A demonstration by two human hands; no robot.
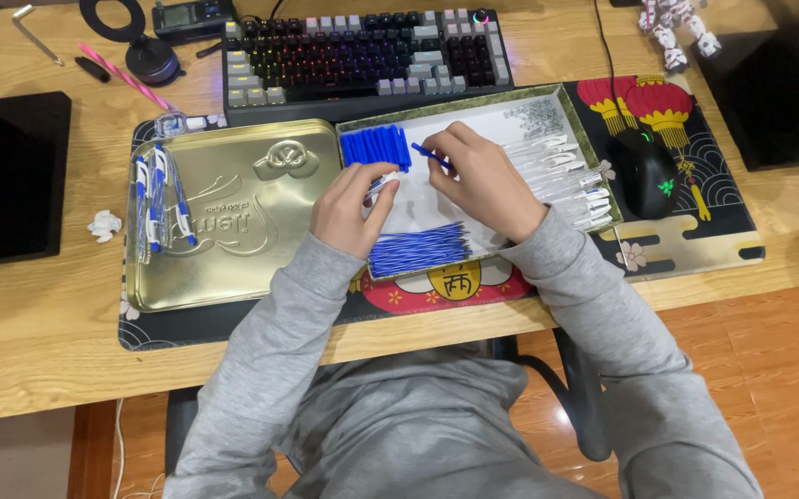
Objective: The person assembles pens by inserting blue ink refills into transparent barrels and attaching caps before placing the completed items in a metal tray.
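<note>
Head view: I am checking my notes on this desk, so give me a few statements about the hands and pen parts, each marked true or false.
1. The right hand pinches a short blue plastic pen piece. True.
2. The pile of blue plastic tubes lies in the shallow white-lined open tray. True.
3. The gold embossed metal tin lid lies right of the tray. False: it lies left of it.
4. The finished blue-and-white pens rest on the keyboard. False: they rest on the gold lid's left part.
5. The left hand rests on the black computer mouse. False: it is over the tray, and the mouse lies untouched right of it.
</note>
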